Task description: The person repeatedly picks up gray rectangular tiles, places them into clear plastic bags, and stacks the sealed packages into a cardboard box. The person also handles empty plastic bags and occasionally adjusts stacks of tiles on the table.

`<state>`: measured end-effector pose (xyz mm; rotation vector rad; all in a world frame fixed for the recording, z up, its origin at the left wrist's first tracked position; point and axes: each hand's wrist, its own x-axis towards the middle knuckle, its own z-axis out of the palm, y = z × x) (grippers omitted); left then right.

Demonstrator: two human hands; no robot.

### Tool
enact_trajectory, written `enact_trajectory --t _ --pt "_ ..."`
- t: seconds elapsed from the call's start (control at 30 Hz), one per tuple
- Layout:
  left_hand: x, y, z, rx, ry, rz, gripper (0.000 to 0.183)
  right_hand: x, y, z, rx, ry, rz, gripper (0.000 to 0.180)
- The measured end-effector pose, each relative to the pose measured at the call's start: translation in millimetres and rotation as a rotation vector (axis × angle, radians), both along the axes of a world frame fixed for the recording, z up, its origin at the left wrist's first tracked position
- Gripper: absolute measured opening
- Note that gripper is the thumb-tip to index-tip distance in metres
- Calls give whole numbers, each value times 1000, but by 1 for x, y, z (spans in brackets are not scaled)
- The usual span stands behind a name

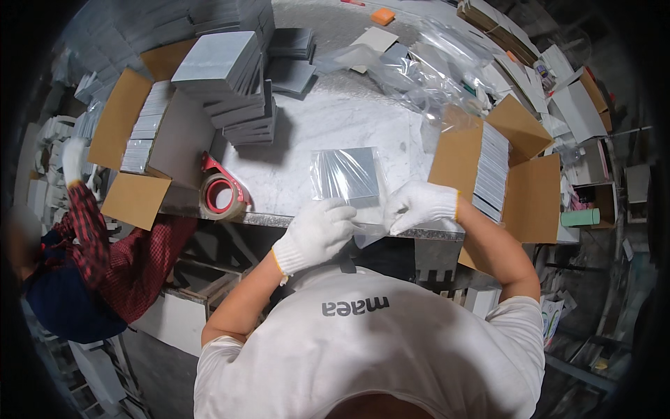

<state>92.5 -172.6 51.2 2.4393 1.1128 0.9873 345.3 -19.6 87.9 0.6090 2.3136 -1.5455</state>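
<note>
A square grey tile (348,170) lies flat on the marble-topped table (361,120), inside a clear plastic bag (381,180) that wrinkles over it. Both hands wear white knitted gloves. My left hand (327,230) is at the bag's near left edge, its fingers curled at the tile's near side. On the right, my right hand (419,206) pinches the loose end of the bag beside the tile's near right corner. A flap of the plastic hangs over the table's front edge between the hands.
Tall stacks of grey tiles (230,78) stand behind left. Open cardboard boxes filled with tiles flank the work area, one left (183,123), one right (466,152). A red tape dispenser (225,191) sits at the front edge. Plastic bags (434,73) lie behind right. A co-worker (84,277) is at far left.
</note>
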Motion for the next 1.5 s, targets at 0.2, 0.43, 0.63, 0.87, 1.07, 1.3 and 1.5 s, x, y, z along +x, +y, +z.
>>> enact_trajectory --t 0.2,0.43,0.63,0.87,1.07,1.3,1.5 --pt "13 -6 -10 -23 418 100 15 -34 -14 -30 504 -227 305 26" --pt "12 -3 -43 -162 470 126 16 -42 -20 -48 396 -274 390 18" --pt "11 7 -53 -203 330 133 16 -70 41 11 -437 -406 282 36" --pt "5 11 -46 -227 299 72 16 -161 146 -26 412 81 -287 78" --pt "3 12 -54 -208 246 76 15 -254 206 -51 841 88 -461 89" --pt "1 16 -52 -311 202 69 19 -308 273 -43 1042 17 -392 96" --pt "8 32 -34 -935 -27 160 14 -338 311 -53 1009 -52 -277 113"
